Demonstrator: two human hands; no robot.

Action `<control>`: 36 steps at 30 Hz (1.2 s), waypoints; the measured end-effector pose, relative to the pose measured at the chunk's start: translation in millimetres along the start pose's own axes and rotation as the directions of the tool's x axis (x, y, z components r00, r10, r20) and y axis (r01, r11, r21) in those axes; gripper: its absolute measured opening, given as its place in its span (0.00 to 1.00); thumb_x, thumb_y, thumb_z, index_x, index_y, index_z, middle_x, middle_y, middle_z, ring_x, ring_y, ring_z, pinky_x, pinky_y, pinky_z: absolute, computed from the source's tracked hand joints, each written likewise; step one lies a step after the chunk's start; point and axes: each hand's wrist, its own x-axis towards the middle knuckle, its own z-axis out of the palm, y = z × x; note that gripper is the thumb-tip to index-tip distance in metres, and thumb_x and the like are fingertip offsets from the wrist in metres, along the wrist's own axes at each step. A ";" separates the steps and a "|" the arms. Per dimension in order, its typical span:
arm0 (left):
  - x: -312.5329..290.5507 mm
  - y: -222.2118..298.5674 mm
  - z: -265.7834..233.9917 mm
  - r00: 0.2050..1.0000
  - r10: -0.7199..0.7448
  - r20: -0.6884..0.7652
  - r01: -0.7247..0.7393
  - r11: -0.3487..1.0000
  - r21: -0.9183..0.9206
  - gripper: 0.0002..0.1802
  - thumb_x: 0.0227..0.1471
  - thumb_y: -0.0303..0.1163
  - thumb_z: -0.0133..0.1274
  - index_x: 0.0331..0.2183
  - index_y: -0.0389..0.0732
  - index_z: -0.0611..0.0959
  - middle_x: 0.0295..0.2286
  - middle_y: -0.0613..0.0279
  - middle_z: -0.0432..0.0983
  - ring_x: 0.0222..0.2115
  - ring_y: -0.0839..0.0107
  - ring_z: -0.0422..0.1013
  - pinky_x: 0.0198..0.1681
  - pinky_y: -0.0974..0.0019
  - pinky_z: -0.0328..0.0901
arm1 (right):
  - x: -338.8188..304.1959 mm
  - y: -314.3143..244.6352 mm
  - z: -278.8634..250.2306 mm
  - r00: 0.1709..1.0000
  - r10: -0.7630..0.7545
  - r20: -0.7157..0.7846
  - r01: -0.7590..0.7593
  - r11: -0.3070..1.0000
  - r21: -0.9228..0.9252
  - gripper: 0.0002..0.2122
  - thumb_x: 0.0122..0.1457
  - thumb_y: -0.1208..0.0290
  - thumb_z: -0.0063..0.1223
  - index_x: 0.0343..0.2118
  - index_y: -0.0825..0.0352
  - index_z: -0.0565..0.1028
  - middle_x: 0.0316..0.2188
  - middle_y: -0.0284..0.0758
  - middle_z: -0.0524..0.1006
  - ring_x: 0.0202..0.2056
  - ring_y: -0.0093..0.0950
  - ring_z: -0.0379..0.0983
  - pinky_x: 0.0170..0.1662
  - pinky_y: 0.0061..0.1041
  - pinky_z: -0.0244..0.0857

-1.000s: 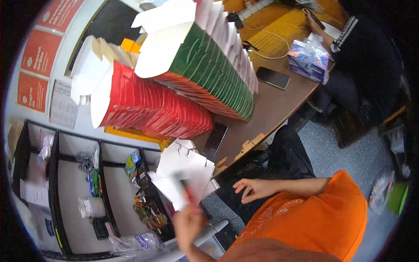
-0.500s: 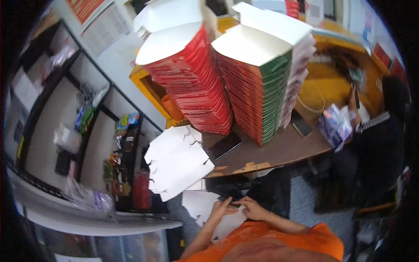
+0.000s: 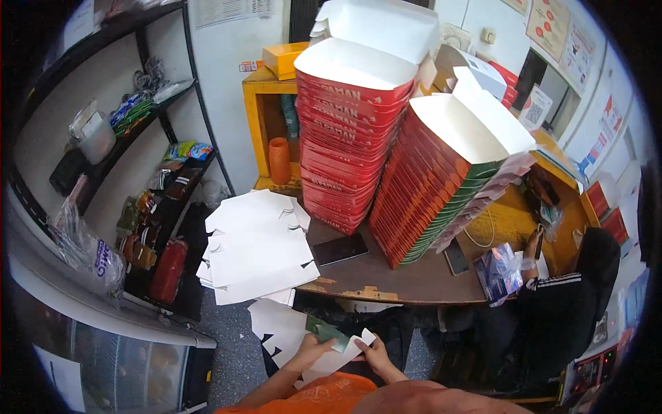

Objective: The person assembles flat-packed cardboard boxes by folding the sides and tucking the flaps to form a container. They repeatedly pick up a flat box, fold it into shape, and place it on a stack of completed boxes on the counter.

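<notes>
Before a brown table [image 3: 420, 286] near black shelves [image 3: 110, 165], white cardboard [image 3: 281, 328] in hands [image 3: 312, 352]

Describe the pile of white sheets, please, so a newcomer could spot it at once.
Find the brown table and its left end, just left of the tall red box stack. There lies the pile of white sheets. Unlike that stack, it is low; unlike the white sheet in the left hand and right hand, nobody holds it.
</notes>
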 end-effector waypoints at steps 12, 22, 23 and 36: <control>64.7 -86.5 2.9 0.983 -0.181 -0.023 0.177 0.977 -0.123 0.16 0.65 0.35 0.55 0.40 0.28 0.82 0.36 0.53 0.80 0.34 0.63 0.80 0.42 0.60 0.78 | -4.3 25.6 -14.8 0.901 -0.422 -0.101 0.302 0.777 -0.553 0.09 0.58 0.72 0.66 0.38 0.70 0.80 0.29 0.35 0.83 0.30 0.21 0.78 0.34 0.24 0.72; 58.4 -7.0 45.6 0.916 -0.397 0.067 0.386 0.914 0.127 0.14 0.66 0.26 0.48 0.48 0.25 0.77 0.46 0.42 0.76 0.46 0.54 0.78 0.49 0.56 0.77 | 24.5 41.9 -13.2 0.842 -0.538 -0.035 0.435 0.716 -0.546 0.13 0.63 0.63 0.61 0.35 0.71 0.77 0.32 0.41 0.81 0.34 0.29 0.80 0.34 0.28 0.73; 56.0 0.6 43.7 0.898 -0.391 0.201 0.367 0.919 0.146 0.17 0.65 0.28 0.50 0.51 0.27 0.76 0.48 0.43 0.76 0.48 0.55 0.77 0.51 0.57 0.75 | 31.4 45.3 -15.2 0.891 -0.444 -0.092 0.353 0.807 -0.474 0.15 0.64 0.61 0.60 0.37 0.71 0.75 0.33 0.40 0.80 0.34 0.30 0.80 0.34 0.28 0.73; 39.0 97.7 -15.5 0.891 -0.256 0.375 -0.179 0.562 0.808 0.18 0.60 0.42 0.61 0.42 0.36 0.84 0.38 0.58 0.82 0.38 0.65 0.76 0.40 0.62 0.69 | 63.6 -2.3 -34.3 0.982 -0.164 0.093 0.179 0.965 -0.191 0.24 0.73 0.48 0.38 0.45 0.67 0.76 0.39 0.34 0.79 0.36 0.25 0.78 0.39 0.26 0.75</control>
